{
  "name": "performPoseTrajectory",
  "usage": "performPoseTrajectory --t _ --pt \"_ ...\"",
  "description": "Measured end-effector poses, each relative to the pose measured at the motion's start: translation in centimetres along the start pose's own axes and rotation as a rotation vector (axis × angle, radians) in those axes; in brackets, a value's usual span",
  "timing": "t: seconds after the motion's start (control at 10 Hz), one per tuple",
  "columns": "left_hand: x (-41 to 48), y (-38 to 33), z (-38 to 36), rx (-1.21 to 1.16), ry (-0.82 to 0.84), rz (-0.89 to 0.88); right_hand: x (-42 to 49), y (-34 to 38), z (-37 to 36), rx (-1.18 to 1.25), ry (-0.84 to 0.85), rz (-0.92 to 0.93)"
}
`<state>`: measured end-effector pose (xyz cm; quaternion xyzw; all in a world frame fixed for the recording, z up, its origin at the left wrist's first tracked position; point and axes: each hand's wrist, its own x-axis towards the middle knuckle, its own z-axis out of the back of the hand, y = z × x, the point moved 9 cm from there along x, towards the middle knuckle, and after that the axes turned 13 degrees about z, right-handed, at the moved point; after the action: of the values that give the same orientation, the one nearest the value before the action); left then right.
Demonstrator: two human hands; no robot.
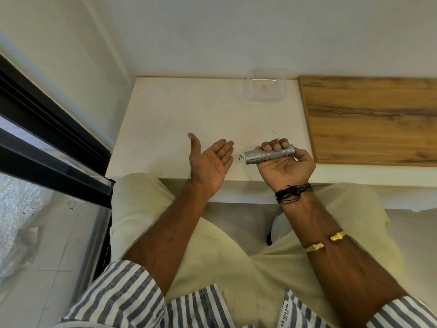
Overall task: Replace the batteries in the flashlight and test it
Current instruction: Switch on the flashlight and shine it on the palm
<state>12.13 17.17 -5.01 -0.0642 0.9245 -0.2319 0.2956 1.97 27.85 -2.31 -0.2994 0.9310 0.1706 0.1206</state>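
While the right hand [285,165] sits palm-up over the near edge of the white table [165,129], I see its fingers [275,146] curled tight round the silver flashlight [269,154] — full wrap, thumb side under the tail end. The flashlight lies roughly level, its wider head sticking out toward the left hand [210,162], tail cap by the heel of the right palm. I can't tell if it is lit. The left hand is flat open, palm up and turned toward the flashlight head, fingers straight and together, thumb spread away — holding nothing, close to the head but apart from it. Small dark specks [240,157] lie on the table between the two hands. A clear plastic container [266,85] stands at the far edge against the wall, well apart from both hands. A wood-grain board [369,119] lies on the right, just beside the right hand. Black cord bracelets [293,192] on the right wrist, a gold cuff [326,241] further up the forearm. Nothing blocks the flashlight.
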Motion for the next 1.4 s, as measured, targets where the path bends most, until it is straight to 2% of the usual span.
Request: performPoseTrajectory --t 0.4,0.5,0.6,0.7,0.8,0.9,1.0,1.2,1.3,1.4 --pt "0.0 0.0 -0.5 -0.059 0.024 0.041 -0.2 -0.2 -0.3 0.032 0.060 -0.043" --pt "-0.1 -0.1 -0.4 -0.061 0.022 0.029 0.1 0.0 -0.5 -0.048 0.089 -0.040" --pt "-0.1 -0.5 0.1 -0.061 -0.041 -0.010 0.7 0.4 -0.1 -0.334 0.102 0.006" --pt "-0.3 -1.3 1.3 -0.064 -0.137 -0.089 1.1 2.5 -0.8 -0.816 0.175 0.243" --pt "-0.5 -2.1 2.3 -0.037 -0.208 -0.140 0.0 4.3 -3.1 -1.326 0.293 0.601" --pt "-0.6 -2.2 2.3 -0.022 -0.234 -0.159 -1.6 5.4 -4.9 -1.287 0.348 0.849" --pt "-0.8 -2.2 2.2 -0.010 -0.241 -0.167 -2.4 5.4 -6.0 -1.133 0.408 0.908" --pt "-0.7 -2.6 2.2 -0.006 -0.256 -0.193 -2.8 5.6 -7.0 -1.026 0.406 0.871" --pt "-0.7 -2.6 2.7 -0.011 -0.267 -0.197 -2.1 5.8 -5.9 -1.102 0.310 0.833" --pt "-0.9 -2.6 3.0 -0.045 -0.270 -0.200 -1.6 6.1 -4.4 -1.293 0.163 0.818"
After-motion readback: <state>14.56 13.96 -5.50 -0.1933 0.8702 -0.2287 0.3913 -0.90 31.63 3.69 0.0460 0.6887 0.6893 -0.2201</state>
